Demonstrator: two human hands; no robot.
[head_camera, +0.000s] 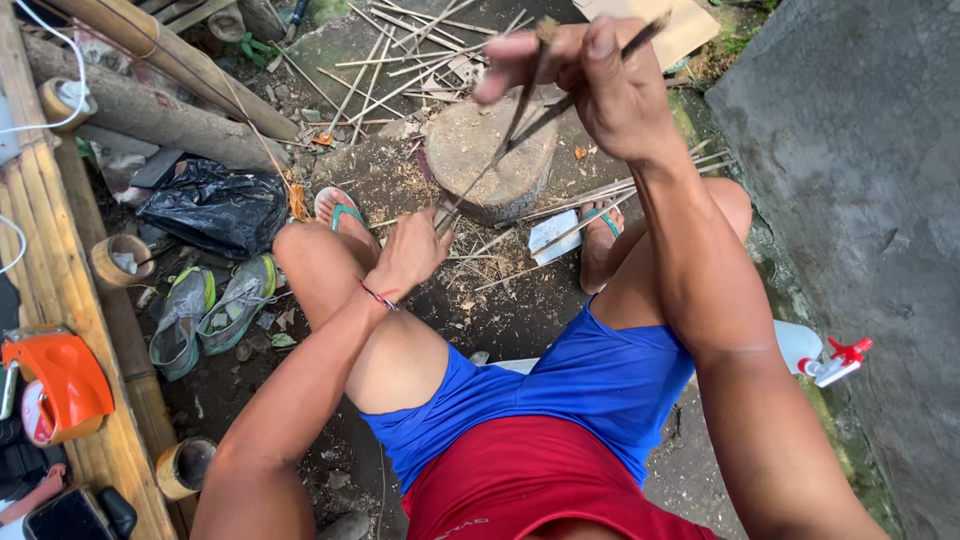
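Overhead, both hands clamped on bamboo sticks (500, 150): right hand (590, 75) high, left hand (410, 252) low; stump (490, 150) beneath, shoes (210, 310) left.

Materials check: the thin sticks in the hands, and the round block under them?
Thin sticks: likely split bamboo, pale tan, matte, fibrous; matching strips litter the ground. Right hand and left hand pinch them. Round block: a cut log section by its look, rough dusty sawn face, unfinished.

The left hand (408, 255) hides the bamboo sticks' (500, 150) lower ends; the orange tool (60, 385) is cut off at the left edge.
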